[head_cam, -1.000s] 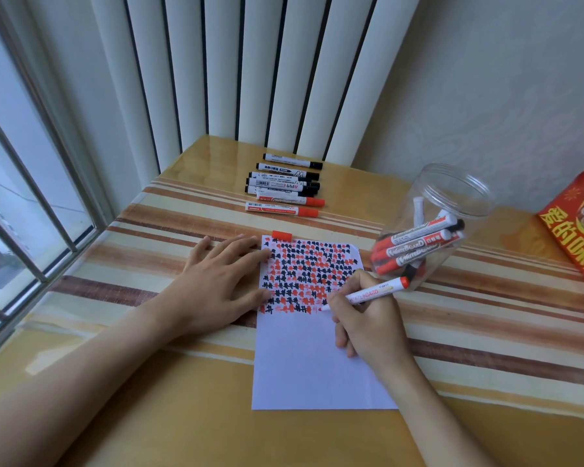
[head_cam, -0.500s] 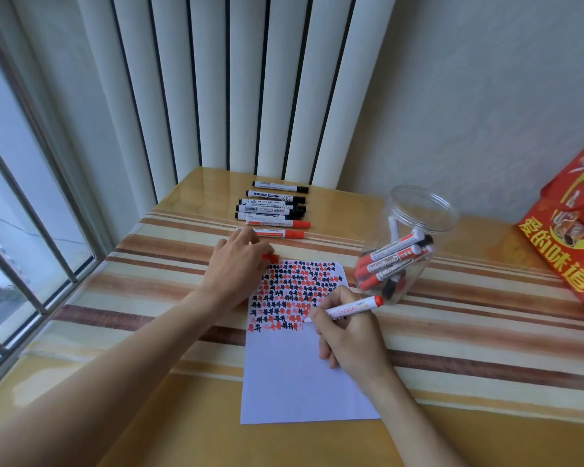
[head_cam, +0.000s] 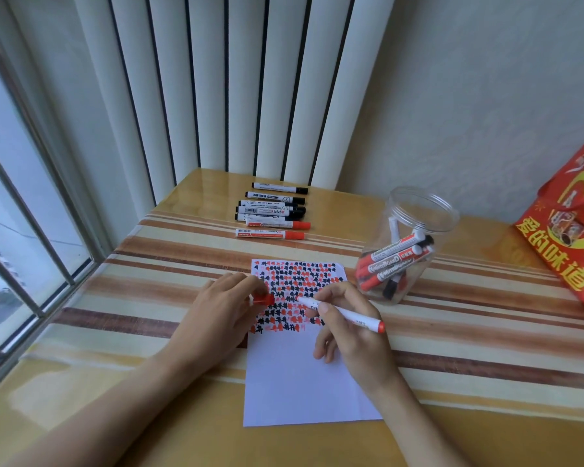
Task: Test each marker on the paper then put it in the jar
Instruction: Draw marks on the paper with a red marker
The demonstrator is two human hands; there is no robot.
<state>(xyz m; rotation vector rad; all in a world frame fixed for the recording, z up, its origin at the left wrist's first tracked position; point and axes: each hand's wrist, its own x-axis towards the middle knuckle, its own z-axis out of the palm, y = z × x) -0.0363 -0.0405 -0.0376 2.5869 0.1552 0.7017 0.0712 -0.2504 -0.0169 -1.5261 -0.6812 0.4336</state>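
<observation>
A white paper (head_cam: 300,375) lies on the table, its upper half filled with red and black marks. My right hand (head_cam: 354,332) holds an uncapped red marker (head_cam: 348,316) above the marks, tip pointing left. My left hand (head_cam: 223,311) pinches the red cap (head_cam: 263,300) at the paper's left edge, a short gap from the marker's tip. A clear plastic jar (head_cam: 415,214) stands right of the paper with several red and black markers inside. Several more markers (head_cam: 272,210) lie in a row at the back of the table.
A red printed bag (head_cam: 573,227) stands at the far right. Vertical blinds (head_cam: 216,89) hang behind the table and a barred window (head_cam: 17,203) runs along the left. The striped tabletop (head_cam: 486,335) extends right of the paper.
My left hand picked the red cap off the table above the paper and brought it toward the marker. My right hand lifted the marker and turned its tip to the left.
</observation>
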